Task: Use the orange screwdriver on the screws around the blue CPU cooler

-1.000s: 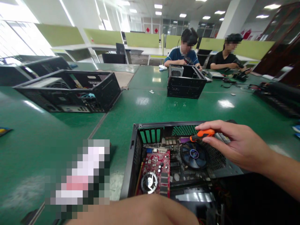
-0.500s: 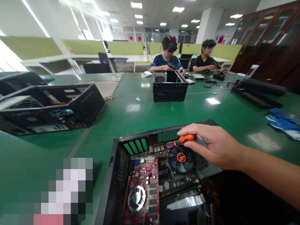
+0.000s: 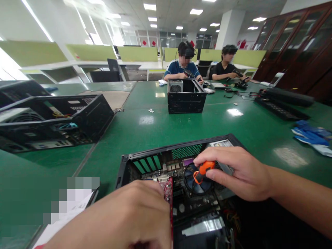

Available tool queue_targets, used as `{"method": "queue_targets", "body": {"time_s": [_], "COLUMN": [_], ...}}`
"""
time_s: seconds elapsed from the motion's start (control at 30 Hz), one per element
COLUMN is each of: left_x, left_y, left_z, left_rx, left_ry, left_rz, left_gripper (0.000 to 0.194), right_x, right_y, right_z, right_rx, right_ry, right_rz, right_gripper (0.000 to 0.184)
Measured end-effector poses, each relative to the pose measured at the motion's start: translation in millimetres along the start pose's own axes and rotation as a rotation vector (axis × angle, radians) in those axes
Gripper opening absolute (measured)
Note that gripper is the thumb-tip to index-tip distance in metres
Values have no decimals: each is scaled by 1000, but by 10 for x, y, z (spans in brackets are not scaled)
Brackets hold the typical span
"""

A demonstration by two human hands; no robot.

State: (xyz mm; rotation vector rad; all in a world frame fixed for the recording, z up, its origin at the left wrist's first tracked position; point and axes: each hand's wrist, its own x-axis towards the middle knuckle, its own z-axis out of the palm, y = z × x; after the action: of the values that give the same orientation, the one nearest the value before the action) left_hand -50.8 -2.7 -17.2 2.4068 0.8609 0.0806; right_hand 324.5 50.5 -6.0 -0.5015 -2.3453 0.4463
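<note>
Newly arriving over the red card (image 3: 168, 189) in the open computer case (image 3: 160, 149) on the green tabletop (image 3: 140, 133), your left hand (image 3: 124, 211) is hiding its grip, while your right hand (image 3: 241, 173) is pinching an orange-and-black tool (image 3: 206, 167) above the fan (image 3: 190, 177), bringing both hands to the components.

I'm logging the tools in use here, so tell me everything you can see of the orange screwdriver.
The screwdriver has a short, bright orange handle with dark parts, seemingly plastic or rubber. It is pinched between the thumb and fingers of the right hand, which hide part of it. It is tilted, its dark front end toward the hub of the cooling fan inside the open computer case. The tip cannot be made out, nor whether it touches anything.
</note>
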Motion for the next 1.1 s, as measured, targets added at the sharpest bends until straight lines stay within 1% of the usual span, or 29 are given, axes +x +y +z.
{"method": "queue_targets", "body": {"time_s": [0.03,0.1,0.17,0.2,0.23,0.3,0.37,0.43,0.53,0.7,0.83,0.9,1.0,1.07,1.1], "left_x": [162,415,549,577,586,580,570,564,554,537,542,545,546,541,538], "left_y": [101,254,319,325,321,306,300,307,318,306,297,294,289,285,284], "left_z": [-78,-177,-210,-211,-207,-201,-204,-211,-210,-188,-184,-185,-183,-180,-180], "left_rx": [-20,35,112,124,117,88,74,77,81,99,92,92,101,105,107], "left_ry": [-16,-4,-19,-51,-78,-123,-127,-126,-125,-108,-100,-94,-93,-87,-80], "left_rz": [-23,-174,-340,-380,-385,-369,-366,-360,-325,-322,-315,-313,-304,-296,-295], "left_gripper": [36,35,27,23,20,18,19,19,20,19,20,19,19,18,18], "right_x": [-1,-3,-5,-6,-7,-11,-18,-24,-26,-13,-14,-22,-29,-29,-28], "right_y": [-3,-6,3,12,22,37,36,16,-28,-54,-17,3,9,4,1], "right_z": [4,20,48,66,84,114,123,109,56,17,97,135,124,68,32], "right_rx": [-3,-9,-13,-20,-32,-65,-84,-73,-45,-41,-84,-107,-106,-79,-66], "right_ry": [-6,-18,-12,1,17,46,45,7,-61,-106,-40,4,-3,11,38], "right_rz": [2,-2,-20,-33,-48,-67,-71,-63,-51,-74,-129,-157,-129,-95,-80], "right_gripper": [20,20,18,16,16,24,25,26,39,42,33,34,31,37,38]}}
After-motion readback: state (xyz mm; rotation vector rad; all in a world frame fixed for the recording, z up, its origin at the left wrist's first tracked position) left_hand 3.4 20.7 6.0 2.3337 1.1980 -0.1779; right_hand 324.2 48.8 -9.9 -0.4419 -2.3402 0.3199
